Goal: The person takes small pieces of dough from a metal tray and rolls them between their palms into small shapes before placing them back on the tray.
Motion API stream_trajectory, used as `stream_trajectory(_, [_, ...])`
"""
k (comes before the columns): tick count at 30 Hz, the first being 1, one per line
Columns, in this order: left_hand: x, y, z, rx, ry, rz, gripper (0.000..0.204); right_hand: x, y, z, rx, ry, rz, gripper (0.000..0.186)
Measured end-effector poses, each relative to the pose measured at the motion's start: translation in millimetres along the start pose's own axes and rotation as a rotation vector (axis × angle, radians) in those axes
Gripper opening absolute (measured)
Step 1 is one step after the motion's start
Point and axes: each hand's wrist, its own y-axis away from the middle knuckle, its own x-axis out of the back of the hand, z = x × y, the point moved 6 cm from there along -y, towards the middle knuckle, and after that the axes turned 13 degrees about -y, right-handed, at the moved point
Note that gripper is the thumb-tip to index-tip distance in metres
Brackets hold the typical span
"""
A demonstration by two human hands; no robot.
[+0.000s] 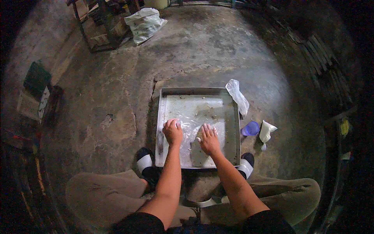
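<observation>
A square, shallow metal tray (230, 156) rests on the floor between my feet, its inside marked with whitish smears and small bits. My left hand (172, 132) is over the left part of the tray, fingers bent downward and thumb apart, with white on the fingertips. Nothing distinct shows in its grasp. Palm down and fingers spread, my right hand (209, 140) lies at the tray's middle right, its fingertips coated white. Whether the white coating is powder or paste I cannot tell.
A crumpled clear plastic bag (238, 98) hangs over the tray's right rim. Beside the tray stand a purple cup (250, 128) and a tied bag of pale contents (266, 132). A white sack (145, 25) sits far off by a dark frame (102, 29). A green-and-white object (37, 87) is at left.
</observation>
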Motion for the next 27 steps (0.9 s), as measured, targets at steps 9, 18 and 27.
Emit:
stream_trajectory(9, [-6, 23, 5, 0.234, -0.304, -0.445, 0.050, 1, 14, 2, -0.052, -0.292, 0.135, 0.064])
stream_trajectory(18, [-38, 28, 22, -0.027, 0.155, -0.410, 0.041, 2, 22, 21, -0.115, -0.416, 0.340, 0.059])
stream_trajectory(27, [-27, 35, 68, -0.427, 0.182, -0.197, 0.044, 37, -9, 1, 0.025, -0.286, 0.130, 0.063])
